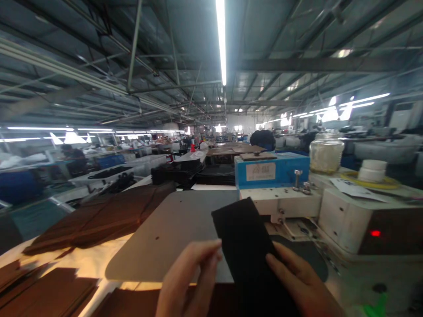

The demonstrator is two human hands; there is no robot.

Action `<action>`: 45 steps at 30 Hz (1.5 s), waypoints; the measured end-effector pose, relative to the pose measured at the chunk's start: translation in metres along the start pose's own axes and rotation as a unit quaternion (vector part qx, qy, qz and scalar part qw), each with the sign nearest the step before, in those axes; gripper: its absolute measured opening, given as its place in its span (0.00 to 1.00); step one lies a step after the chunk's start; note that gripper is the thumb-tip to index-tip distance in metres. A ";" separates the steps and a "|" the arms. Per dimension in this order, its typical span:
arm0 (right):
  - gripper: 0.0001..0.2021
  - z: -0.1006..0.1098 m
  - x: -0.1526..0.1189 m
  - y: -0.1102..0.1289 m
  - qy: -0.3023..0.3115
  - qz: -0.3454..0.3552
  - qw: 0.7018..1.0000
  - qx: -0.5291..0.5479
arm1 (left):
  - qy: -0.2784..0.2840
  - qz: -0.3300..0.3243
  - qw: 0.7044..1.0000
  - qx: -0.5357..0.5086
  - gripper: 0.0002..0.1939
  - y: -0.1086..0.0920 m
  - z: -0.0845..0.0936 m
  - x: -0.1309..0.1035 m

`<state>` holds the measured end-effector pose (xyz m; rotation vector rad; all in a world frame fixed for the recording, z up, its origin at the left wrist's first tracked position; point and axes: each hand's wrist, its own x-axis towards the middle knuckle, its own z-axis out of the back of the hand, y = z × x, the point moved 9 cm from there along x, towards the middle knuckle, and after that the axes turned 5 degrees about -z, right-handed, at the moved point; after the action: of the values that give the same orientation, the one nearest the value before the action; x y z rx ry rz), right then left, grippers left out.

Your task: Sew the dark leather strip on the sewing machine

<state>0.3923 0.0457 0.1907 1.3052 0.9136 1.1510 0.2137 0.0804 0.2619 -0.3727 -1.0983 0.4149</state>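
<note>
A flat black fabric piece (246,246) with straight edges is held up in front of me, tilted over the pale machine plate (172,233). My right hand (300,277) grips its right edge, fingers lying on the front face. At the left edge, my left hand (193,275) is closed in a pinch, its fingertips touching the fabric; slight blur covers them. Just beyond the fabric stands a white sewing machine (280,202) with a blue housing (272,171). The lower end of the black piece runs out of view.
Brown fabric stacks (109,215) lie left of the plate, with more brown pieces (49,290) nearer. Black stacks (214,175) sit behind it. A glass jar (326,154) and a white spool (372,171) stand on the right. A red light (375,233) glows on the machine's side.
</note>
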 end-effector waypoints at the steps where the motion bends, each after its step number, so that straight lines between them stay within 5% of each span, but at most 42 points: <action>1: 0.22 0.003 0.005 0.000 0.002 0.003 1.000 -0.019 | -0.017 -0.008 1.000 0.016 0.12 0.008 0.001 0.015; 3: 0.20 0.003 0.015 -0.008 0.017 0.003 0.998 -0.057 | -0.006 0.015 0.999 0.043 0.13 0.035 -0.012 0.041; 8: 0.19 0.002 0.031 -0.033 0.037 -0.008 0.994 -0.100 | 0.105 0.114 0.988 -0.004 0.16 0.110 -0.087 0.064; 13: 0.18 0.002 0.037 -0.041 0.032 -0.026 0.992 -0.122 | 0.176 0.170 0.963 -0.116 0.18 0.134 -0.126 0.049; 23: 0.21 -0.005 0.066 -0.045 -0.028 -0.003 0.985 -0.169 | 0.220 0.215 0.931 -0.196 0.13 0.130 -0.132 0.035; 38: 0.20 -0.002 0.057 -0.036 -0.065 0.042 0.971 -0.225 | 0.222 0.288 0.891 -0.271 0.10 0.135 -0.135 0.026; 45: 0.19 -0.013 0.046 -0.022 -0.073 0.148 0.929 -0.331 | 0.219 0.323 0.867 -0.309 0.14 0.138 -0.137 0.021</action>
<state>0.3930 0.0955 0.1730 0.9583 0.1713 1.4126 0.3280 0.1986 0.1552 -1.3628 -0.6028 0.5233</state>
